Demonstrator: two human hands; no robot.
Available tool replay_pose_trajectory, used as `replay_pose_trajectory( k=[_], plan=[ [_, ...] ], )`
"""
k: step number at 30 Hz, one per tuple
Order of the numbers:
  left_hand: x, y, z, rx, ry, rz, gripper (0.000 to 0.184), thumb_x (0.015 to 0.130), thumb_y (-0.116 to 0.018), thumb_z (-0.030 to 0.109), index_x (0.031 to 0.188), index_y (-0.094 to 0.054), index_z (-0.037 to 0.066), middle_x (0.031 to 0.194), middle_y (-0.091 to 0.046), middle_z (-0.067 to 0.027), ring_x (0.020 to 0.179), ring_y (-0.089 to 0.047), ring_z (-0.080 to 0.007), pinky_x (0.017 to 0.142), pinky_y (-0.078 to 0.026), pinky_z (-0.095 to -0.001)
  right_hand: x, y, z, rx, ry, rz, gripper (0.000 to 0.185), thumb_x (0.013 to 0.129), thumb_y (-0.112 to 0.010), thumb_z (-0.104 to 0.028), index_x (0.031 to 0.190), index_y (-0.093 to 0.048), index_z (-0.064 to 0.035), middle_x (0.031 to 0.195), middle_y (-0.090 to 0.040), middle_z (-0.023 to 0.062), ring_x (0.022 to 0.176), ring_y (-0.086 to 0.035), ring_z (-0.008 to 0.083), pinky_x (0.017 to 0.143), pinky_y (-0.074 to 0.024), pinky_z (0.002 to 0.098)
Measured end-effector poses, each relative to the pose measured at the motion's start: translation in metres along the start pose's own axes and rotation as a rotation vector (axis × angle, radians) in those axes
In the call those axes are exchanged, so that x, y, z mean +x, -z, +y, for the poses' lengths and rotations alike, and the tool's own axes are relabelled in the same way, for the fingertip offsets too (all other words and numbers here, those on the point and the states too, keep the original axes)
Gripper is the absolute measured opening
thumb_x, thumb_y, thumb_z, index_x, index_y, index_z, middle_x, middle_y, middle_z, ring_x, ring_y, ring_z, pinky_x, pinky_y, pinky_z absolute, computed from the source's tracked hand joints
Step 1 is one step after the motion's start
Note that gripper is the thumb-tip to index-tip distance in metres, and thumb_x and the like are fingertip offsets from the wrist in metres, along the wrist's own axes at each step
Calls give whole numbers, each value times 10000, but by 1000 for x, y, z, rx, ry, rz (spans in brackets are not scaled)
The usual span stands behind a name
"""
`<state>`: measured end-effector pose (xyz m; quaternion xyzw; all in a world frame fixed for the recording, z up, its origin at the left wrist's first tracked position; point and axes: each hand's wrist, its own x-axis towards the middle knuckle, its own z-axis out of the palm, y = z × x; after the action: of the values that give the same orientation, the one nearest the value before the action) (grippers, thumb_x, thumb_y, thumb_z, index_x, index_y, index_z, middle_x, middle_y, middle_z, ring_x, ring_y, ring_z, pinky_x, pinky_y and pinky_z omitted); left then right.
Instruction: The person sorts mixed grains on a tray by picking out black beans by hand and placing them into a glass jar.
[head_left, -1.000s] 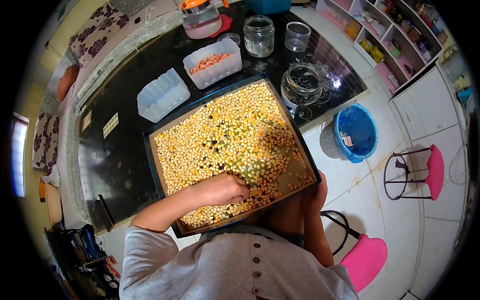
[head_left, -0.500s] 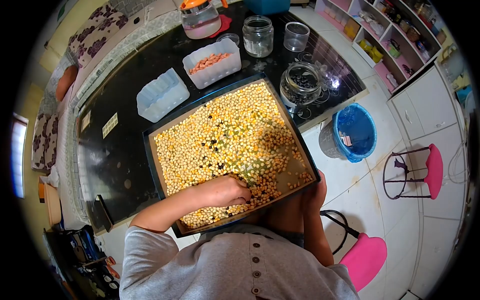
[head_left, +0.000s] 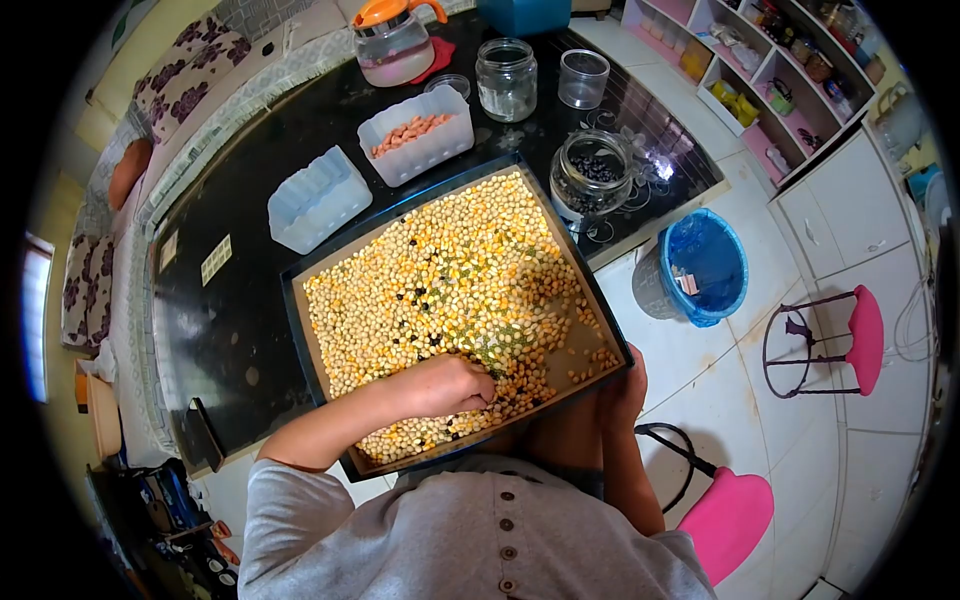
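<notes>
A dark-edged tray (head_left: 299, 318) holds a layer of pale and yellow seeds (head_left: 400, 290), with green and black ones mixed in. My left hand (head_left: 452, 386) is in the tray near its front edge, fingers pinched down among the seeds; what is between the fingertips is hidden. At the tray's right corner my right hand (head_left: 624, 392) is wrapped round the edge, its fingers partly out of sight. Beyond the tray are a glass jar of black beans (head_left: 592, 178), a plastic container with pinkish nuts (head_left: 418, 140) and another translucent container (head_left: 320, 200).
On the dark table (head_left: 225, 330) stand a glass jar (head_left: 507, 82), a clear cup (head_left: 583, 80) and a jug with an orange lid (head_left: 393, 45). A blue-lined bin (head_left: 708, 265) and pink stools (head_left: 866, 340) are to the right, below shelves (head_left: 750, 75).
The view has shifted slightly, so the tray and table items sit a little differently in the frame. My left hand stays low over the same part of the tray, with its fingers still bunched.
</notes>
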<state>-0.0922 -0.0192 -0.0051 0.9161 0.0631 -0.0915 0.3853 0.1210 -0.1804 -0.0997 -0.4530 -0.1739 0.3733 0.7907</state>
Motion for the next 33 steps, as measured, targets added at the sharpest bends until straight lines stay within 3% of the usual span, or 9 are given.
replay_pose_trajectory(
  k=[15, 22, 33],
  plan=[
    [-1, 6, 12, 111, 147, -78, 158, 764, -644, 146, 847, -589, 24, 736, -618, -129, 686, -629, -269, 632, -531, -368, -2, -4, -4, 31, -3, -3, 485, 915, -405, -359, 1182, -420, 46, 1106, -524, 113, 1023, -499, 178, 910, -379, 311],
    [-2, 3, 8, 130, 75, -41, 139, 762, -635, 146, 805, -576, 28, 694, -596, -134, 669, -616, -277, 616, -517, -370, -1, -3, -2, 51, 1, 5, 436, 920, -405, -314, 1168, -436, 43, 1074, -536, 104, 982, -513, 162, 882, -395, 294],
    [8, 9, 12, -123, 46, 72, 96, 722, -579, 31, 816, -598, 38, 753, -593, -87, 646, -609, -234, 598, -498, -328, 0, -5, -1, 43, -18, 67, 383, 928, -403, -278, 1143, -457, 34, 1047, -544, 88, 965, -513, 150, 877, -393, 284]
  ],
)
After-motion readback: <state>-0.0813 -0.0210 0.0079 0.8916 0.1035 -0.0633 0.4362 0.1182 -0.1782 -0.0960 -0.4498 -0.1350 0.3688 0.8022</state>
